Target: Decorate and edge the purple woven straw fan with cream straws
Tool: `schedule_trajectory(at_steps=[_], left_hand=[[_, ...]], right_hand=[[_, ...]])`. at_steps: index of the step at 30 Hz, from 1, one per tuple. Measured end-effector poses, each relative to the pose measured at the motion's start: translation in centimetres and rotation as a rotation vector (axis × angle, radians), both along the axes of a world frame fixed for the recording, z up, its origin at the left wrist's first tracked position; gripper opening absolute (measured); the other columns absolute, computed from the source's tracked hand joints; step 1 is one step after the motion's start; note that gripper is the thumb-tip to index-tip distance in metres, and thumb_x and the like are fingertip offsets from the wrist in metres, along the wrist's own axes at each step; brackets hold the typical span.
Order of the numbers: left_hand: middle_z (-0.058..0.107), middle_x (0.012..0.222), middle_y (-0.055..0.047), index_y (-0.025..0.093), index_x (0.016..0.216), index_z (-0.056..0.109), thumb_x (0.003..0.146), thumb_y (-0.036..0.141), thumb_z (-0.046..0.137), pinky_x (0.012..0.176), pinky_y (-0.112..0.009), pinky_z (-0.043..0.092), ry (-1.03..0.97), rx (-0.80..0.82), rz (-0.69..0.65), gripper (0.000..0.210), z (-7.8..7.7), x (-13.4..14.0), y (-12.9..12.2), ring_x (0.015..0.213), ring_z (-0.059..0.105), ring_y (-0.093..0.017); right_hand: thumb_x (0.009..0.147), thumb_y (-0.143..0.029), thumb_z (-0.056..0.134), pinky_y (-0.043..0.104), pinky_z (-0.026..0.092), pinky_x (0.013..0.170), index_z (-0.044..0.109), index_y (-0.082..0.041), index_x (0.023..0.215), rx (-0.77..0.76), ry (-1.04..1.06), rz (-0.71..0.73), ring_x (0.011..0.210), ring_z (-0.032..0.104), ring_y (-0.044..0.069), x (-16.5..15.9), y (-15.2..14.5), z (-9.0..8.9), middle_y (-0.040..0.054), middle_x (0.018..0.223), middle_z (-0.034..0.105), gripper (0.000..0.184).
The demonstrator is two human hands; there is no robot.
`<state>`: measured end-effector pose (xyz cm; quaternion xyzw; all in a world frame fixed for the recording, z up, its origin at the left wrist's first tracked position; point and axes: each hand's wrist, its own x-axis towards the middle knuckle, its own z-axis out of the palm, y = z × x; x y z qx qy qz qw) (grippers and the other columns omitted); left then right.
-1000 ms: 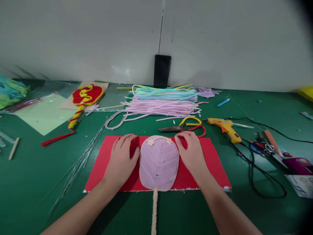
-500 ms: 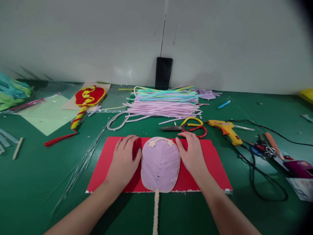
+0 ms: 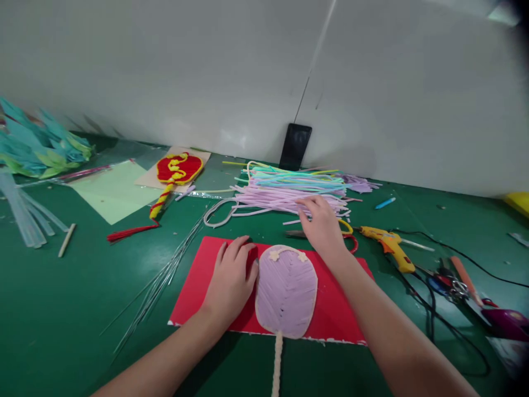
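Note:
A lilac fan [image 3: 287,292] with a pale edge, two small cream flowers at its top and a braided cream handle [image 3: 278,358] lies on a red board [image 3: 343,303]. My left hand [image 3: 233,275] rests on the board at the fan's left edge, fingers loosely spread, holding nothing. My right hand [image 3: 322,223] reaches over the scissors [image 3: 349,234], partly covering them. Its fingertips are at the front of a pile of lilac, mint and yellow pipe cleaners [image 3: 273,190]; whether they touch any cannot be made out.
A yellow glue gun [image 3: 390,248] with a black cord lies at the right, near pliers and other tools [image 3: 450,286]. Thin wires [image 3: 169,270] lie left of the board. A red and yellow fan [image 3: 179,168] sits behind them. A phone [image 3: 295,144] leans on the wall.
My right hand has left the fan's right edge and moved forward to the pipe cleaners. The left hand stays beside the fan. The view has shifted and tilted slightly.

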<state>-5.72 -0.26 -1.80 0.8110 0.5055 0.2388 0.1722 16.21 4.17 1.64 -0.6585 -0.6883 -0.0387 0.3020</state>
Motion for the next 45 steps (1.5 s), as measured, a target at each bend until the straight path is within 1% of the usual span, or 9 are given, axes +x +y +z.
schedule_trajectory(at_steps=[7,13,17,23,25,28,33,39,45], left_hand=[[0.054,0.12,-0.009,0.019,0.1,0.055,0.088,0.02,0.038,0.106,-0.049,0.028,-0.035,-0.024,-0.02,0.021,0.0,-0.1,0.1,0.122,0.041,-0.022],[0.057,0.113,-0.008,0.019,0.088,0.054,0.088,0.018,0.037,0.106,-0.05,0.027,-0.07,-0.041,-0.032,0.017,0.0,-0.1,0.1,0.122,0.041,-0.022],[0.057,0.112,-0.008,0.019,0.086,0.053,0.087,0.017,0.037,0.106,-0.05,0.027,-0.081,-0.044,-0.026,0.016,0.1,-0.1,0.1,0.121,0.042,-0.022],[0.056,0.113,-0.007,0.02,0.086,0.054,0.086,0.015,0.039,0.105,-0.051,0.029,-0.097,-0.032,-0.022,0.016,-0.2,-0.2,0.1,0.12,0.043,-0.022],[0.056,0.114,-0.006,0.02,0.086,0.053,0.086,0.015,0.039,0.106,-0.051,0.028,-0.091,-0.037,-0.012,0.015,-0.4,-0.3,0.1,0.119,0.043,-0.021],[0.056,0.115,-0.006,0.021,0.087,0.053,0.086,0.015,0.039,0.106,-0.051,0.027,-0.081,-0.039,-0.013,0.015,-0.5,-0.3,0.1,0.12,0.043,-0.021],[0.056,0.114,-0.005,0.021,0.087,0.053,0.086,0.016,0.039,0.106,-0.05,0.028,-0.077,-0.034,-0.017,0.015,-0.5,-0.3,0.2,0.12,0.043,-0.021],[0.056,0.115,-0.006,0.021,0.087,0.053,0.087,0.017,0.038,0.105,-0.05,0.028,-0.071,-0.04,-0.024,0.015,-0.4,-0.3,0.3,0.12,0.043,-0.021],[0.056,0.115,-0.006,0.022,0.086,0.053,0.086,0.018,0.039,0.105,-0.05,0.028,-0.075,-0.049,-0.03,0.014,-0.4,-0.3,0.3,0.12,0.042,-0.021]], right_hand=[[0.078,-0.015,0.047,0.04,0.044,0.084,0.065,-0.019,0.1,-0.024,-0.054,-0.086,0.101,0.053,0.026,0.0,3.5,-2.3,0.0123,0.111,0.055,0.028],[0.08,-0.016,0.045,0.037,0.045,0.082,0.065,-0.017,0.09,-0.011,-0.095,-0.104,0.095,0.055,0.024,1.6,3.4,-1.9,0.0112,0.1,0.06,0.023],[0.082,-0.013,0.04,0.04,0.043,0.084,0.061,-0.012,0.104,0.006,-0.152,-0.122,0.094,0.056,0.026,3.1,4.2,-1.2,0.0134,0.097,0.064,0.031],[0.085,-0.013,0.038,0.042,0.04,0.089,0.051,-0.01,0.122,0.012,-0.26,-0.027,0.107,0.049,0.028,4.4,6.8,-1.1,0.017,0.12,0.055,0.039],[0.085,-0.016,0.042,0.043,0.04,0.089,0.054,-0.012,0.118,0.007,-0.281,0.017,0.108,0.048,0.029,4.8,7.7,-1.1,0.0165,0.123,0.054,0.036],[0.083,-0.02,0.049,0.043,0.04,0.088,0.061,-0.014,0.102,0.006,-0.29,0.067,0.102,0.05,0.029,5.4,8.3,-1.2,0.0153,0.108,0.06,0.024],[0.084,-0.024,0.05,0.04,0.042,0.083,0.059,-0.017,0.087,0.052,-0.236,0.1,0.094,0.052,0.027,6.2,8.0,-1.9,0.0125,0.096,0.059,0.012],[0.087,-0.022,0.044,0.037,0.045,0.079,0.056,-0.016,0.087,0.089,-0.107,0.059,0.086,0.055,0.023,6.5,7.7,-3.1,0.0102,0.087,0.059,0.014],[0.085,-0.018,0.044,0.034,0.047,0.077,0.062,-0.017,0.087,0.056,-0.083,0.065,0.086,0.057,0.021,7.1,7.6,-2.4,0.0096,0.097,0.057,0.018]])
